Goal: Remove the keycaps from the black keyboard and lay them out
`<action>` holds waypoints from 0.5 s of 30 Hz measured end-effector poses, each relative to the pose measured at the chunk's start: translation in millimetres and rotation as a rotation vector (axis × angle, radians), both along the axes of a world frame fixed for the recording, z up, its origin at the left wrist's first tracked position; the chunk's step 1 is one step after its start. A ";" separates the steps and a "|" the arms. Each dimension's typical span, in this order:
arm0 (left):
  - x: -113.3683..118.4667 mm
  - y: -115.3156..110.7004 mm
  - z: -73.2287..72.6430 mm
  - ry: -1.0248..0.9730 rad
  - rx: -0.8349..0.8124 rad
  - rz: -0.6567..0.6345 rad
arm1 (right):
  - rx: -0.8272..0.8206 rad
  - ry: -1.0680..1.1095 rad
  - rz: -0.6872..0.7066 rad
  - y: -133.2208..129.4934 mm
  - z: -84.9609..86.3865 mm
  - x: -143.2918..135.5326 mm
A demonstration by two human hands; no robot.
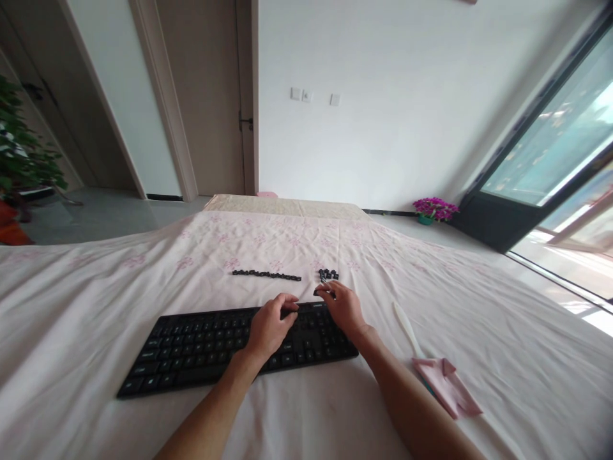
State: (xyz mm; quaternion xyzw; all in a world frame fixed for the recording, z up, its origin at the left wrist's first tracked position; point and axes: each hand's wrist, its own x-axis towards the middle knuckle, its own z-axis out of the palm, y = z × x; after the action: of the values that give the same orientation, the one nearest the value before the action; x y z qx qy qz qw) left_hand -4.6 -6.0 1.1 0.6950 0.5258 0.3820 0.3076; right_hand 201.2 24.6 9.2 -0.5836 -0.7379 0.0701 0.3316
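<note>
A black keyboard (205, 351) lies slightly tilted on the cloth in front of me. Over its upper right part is my left hand (272, 324), fingers curled and thumb close to the forefinger; whether something sits between them is hard to see. My right hand (345, 308) is at the keyboard's top right edge, its fingers pinched around a small dark piece (317, 292), too small to name for certain. Just beyond those fingertips is a small cluster of black keycaps (328, 274). A row of black keycaps (266, 275) runs left of that cluster, behind the keyboard.
To the right, a white-handled brush-like tool (407, 329) lies with its lower end under a folded pink cloth (449, 386). A wrinkled, flowered pale pink sheet (143, 275) covers the surface. Beyond are a door (205, 96), a wall (383, 128) and potted purple flowers (435, 209).
</note>
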 end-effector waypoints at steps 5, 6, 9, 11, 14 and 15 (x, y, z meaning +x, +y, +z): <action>0.8 1.4 -3.7 0.061 0.029 0.011 | -0.119 -0.060 -0.260 24.4 -2.0 35.3; 1.0 1.6 -4.5 0.064 0.035 0.013 | -0.139 -0.078 -0.275 27.9 -3.2 39.2; 1.2 1.6 -6.0 0.067 0.052 0.013 | -0.177 -0.143 -0.289 36.8 -6.7 44.4; 1.2 1.3 -6.2 0.063 0.055 0.011 | -0.189 -0.177 -0.290 41.9 -8.1 44.8; 1.2 1.0 -5.6 0.062 0.053 0.008 | -0.191 -0.194 -0.284 48.3 -9.2 44.7; 1.3 1.0 -5.3 0.064 0.052 0.008 | -0.191 -0.193 -0.279 50.1 -9.6 44.7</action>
State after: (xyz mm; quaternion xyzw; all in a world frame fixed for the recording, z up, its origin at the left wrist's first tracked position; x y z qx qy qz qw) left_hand -3.3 -5.0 -4.2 0.7125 0.5281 0.3744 0.2708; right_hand 245.9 74.7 -0.4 -0.7129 -0.6685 0.0367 0.2088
